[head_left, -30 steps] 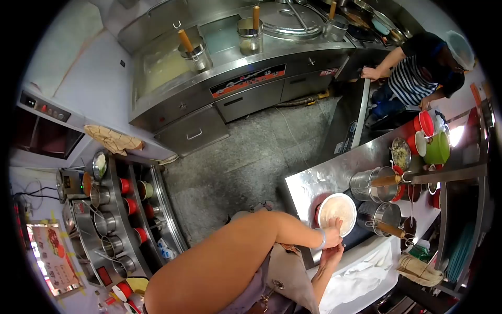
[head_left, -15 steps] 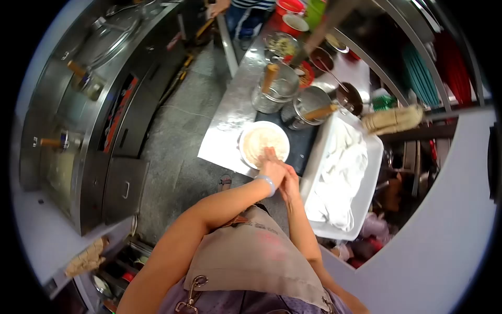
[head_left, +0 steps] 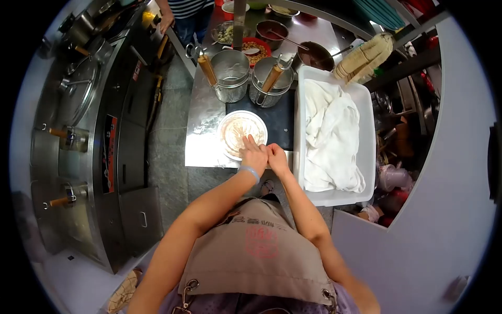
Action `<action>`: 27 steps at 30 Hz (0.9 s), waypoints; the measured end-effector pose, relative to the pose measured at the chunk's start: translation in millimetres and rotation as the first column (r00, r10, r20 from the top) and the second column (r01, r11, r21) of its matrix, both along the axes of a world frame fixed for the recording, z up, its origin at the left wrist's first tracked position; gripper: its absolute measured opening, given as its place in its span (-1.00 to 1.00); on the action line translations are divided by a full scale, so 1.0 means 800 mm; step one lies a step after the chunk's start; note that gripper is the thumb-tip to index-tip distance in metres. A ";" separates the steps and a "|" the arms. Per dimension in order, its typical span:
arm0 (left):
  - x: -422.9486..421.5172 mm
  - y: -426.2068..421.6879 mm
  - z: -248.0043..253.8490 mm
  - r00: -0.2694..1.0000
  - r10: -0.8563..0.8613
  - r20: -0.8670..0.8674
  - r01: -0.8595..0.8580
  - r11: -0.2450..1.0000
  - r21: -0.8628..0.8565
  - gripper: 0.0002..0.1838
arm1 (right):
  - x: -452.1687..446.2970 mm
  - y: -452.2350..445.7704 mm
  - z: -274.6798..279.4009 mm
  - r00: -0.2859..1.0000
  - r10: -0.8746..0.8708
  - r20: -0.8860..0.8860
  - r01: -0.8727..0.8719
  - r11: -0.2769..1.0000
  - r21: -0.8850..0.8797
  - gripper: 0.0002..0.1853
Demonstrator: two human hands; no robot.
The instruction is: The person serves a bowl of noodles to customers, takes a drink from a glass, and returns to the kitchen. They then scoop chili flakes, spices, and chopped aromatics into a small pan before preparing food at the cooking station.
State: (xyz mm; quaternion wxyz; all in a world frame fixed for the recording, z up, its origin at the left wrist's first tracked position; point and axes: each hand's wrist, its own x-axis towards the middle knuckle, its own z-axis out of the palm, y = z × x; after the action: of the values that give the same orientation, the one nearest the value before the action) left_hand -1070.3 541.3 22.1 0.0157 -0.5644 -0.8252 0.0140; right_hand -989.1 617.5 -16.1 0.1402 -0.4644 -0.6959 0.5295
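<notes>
A white bowl point(head_left: 221, 145) with a pale, streaked, pasty mixture point(head_left: 241, 131) inside stands near the front edge of the steel table. My left hand point(head_left: 252, 156), with a pale band at its wrist, reaches over the near rim. Its fingers are stretched out and their tips touch the mixture. Close beside it, my right hand point(head_left: 277, 157) is closed, with fingers curled by the bowl's lower right side. Whatever the right fingers may pinch is hidden.
Two wire strainer baskets point(head_left: 230, 83) with wooden handles stand behind the bowl. A white tub point(head_left: 370, 152) holding white cloth point(head_left: 332, 136) is on the right. Farther back are a red bowl of nuts point(head_left: 253, 49) and sauce pots point(head_left: 314, 55). Another person's hand point(head_left: 167, 22) shows at the upper left.
The view has turned and shifted, so the bowl appears farther left. My right hand, earlier pressed against my left wrist, now sits beside the left fingers. The mixture looks more streaked.
</notes>
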 end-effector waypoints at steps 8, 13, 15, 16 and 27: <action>-0.019 0.002 0.023 0.988 -0.114 0.101 0.122 0.990 -0.074 -0.80 | 0.004 -0.006 0.037 0.938 -0.153 -0.310 0.018 0.917 -0.399 -0.86; -0.014 0.002 0.021 0.996 -0.031 0.084 0.038 0.996 -0.081 -0.74 | 0.003 -0.012 0.048 0.895 -0.314 -0.315 0.073 0.803 -0.592 -0.82; -0.021 -0.003 0.032 0.991 -0.041 0.129 0.048 0.998 -0.049 -0.74 | -0.007 -0.016 0.045 0.937 -0.285 -0.202 0.164 0.870 -0.466 -0.67; -0.027 -0.006 0.037 0.992 -0.033 0.124 0.040 0.998 -0.052 -0.74 | -0.013 -0.016 0.043 0.938 -0.279 -0.206 0.156 0.869 -0.469 -0.67; -0.145 -0.141 0.152 0.202 -0.078 0.976 -0.747 0.632 0.205 -0.90 | 0.007 -0.019 0.015 0.954 -0.277 -0.115 0.220 0.907 -0.360 -0.76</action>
State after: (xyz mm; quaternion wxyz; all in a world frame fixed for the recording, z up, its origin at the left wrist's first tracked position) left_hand -1186.2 428.8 144.0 -0.2745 -0.1918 -0.7201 -0.6076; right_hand -983.8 601.9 -4.2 0.1803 -0.5219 -0.5142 0.6564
